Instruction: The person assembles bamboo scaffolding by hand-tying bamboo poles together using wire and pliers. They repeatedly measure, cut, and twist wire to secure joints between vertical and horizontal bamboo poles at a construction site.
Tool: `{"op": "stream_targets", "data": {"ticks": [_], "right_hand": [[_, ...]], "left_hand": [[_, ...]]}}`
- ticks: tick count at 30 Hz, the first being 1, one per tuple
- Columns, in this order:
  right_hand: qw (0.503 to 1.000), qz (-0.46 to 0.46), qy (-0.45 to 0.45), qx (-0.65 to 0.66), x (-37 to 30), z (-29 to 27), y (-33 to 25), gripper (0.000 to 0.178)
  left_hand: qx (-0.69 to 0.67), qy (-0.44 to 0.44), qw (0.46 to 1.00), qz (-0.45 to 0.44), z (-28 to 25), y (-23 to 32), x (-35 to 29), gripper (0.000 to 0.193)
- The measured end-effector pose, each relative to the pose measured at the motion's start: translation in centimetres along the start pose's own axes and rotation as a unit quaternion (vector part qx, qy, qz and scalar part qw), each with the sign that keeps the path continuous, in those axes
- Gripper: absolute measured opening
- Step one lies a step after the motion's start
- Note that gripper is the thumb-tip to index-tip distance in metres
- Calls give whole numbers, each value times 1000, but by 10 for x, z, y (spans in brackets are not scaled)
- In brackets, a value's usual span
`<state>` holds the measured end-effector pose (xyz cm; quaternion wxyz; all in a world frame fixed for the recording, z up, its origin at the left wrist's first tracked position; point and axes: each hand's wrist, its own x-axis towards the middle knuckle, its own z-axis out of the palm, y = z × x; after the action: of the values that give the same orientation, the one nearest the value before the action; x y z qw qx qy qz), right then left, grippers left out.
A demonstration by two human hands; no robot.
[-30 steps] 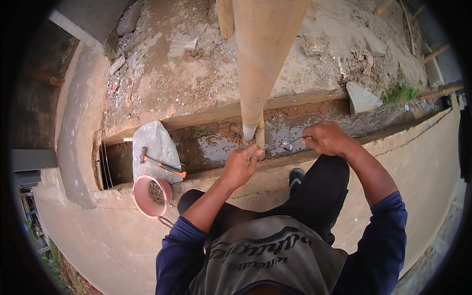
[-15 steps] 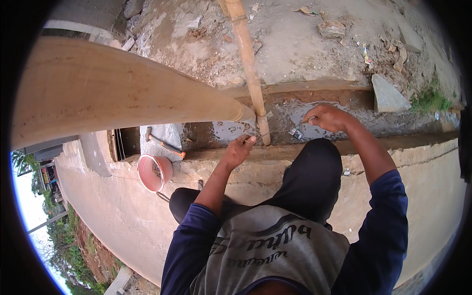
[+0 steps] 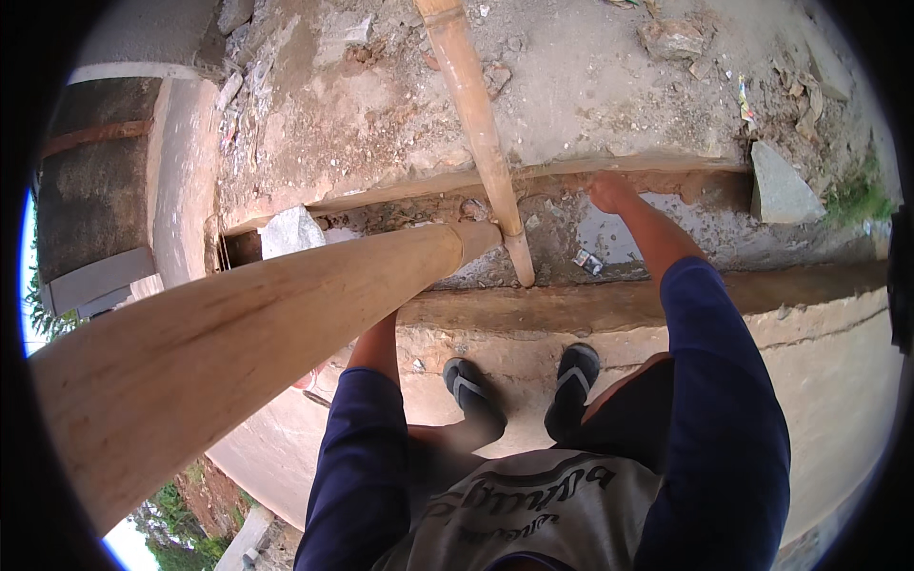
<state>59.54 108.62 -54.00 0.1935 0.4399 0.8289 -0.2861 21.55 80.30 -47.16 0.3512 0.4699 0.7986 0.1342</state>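
My right hand (image 3: 610, 193) is closed over the wet, muddy trench (image 3: 666, 238), near its far edge. Whatever its fingers may hold is hidden. My left forearm (image 3: 379, 344) goes behind a thick bamboo pole (image 3: 276, 305), which hides my left hand and its fingers. This pole slants in from the lower left. Its end meets a thinner bamboo pole (image 3: 486, 143), which comes down from the top and has its foot at the trench's near side. A small crumpled packet (image 3: 587, 261) lies in the trench between that foot and my right arm.
A grey stone slab (image 3: 784, 186) leans at the trench's right part, and another pale slab (image 3: 290, 232) sits at its left. My sandalled feet (image 3: 466, 383) stand on the concrete ledge (image 3: 819, 371). Rubble and a rock (image 3: 671, 40) lie on the far ground.
I have risen from a squat, with both feet now showing. My right hand has moved toward the trench's far edge. My left hand has gone behind the thick pole, which also covers the hammer.
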Motion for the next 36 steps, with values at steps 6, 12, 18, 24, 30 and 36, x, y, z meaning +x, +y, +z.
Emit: {"op": "stream_targets", "data": {"ticks": [6, 12, 18, 24, 30, 36], "right_hand": [[994, -77, 69, 43, 57, 96, -49, 32], [993, -31, -10, 111, 79, 112, -80, 28], [973, -29, 9, 228, 85, 158, -83, 22], [935, 87, 65, 338, 29, 213, -77, 24], [727, 249, 51, 638, -4, 247, -107, 23], [756, 288, 49, 586, 35, 220, -110, 18]], "left_hand": [[56, -13, 997, -58, 90, 23, 102, 31], [79, -37, 990, -115, 178, 50, 165, 26], [69, -52, 988, -127, 216, 62, 179, 23], [21, -49, 987, -152, 208, 41, 157, 19], [-92, -46, 961, -258, 192, -14, 113, 17], [-336, -33, 847, -411, 202, -50, 78, 16]]}}
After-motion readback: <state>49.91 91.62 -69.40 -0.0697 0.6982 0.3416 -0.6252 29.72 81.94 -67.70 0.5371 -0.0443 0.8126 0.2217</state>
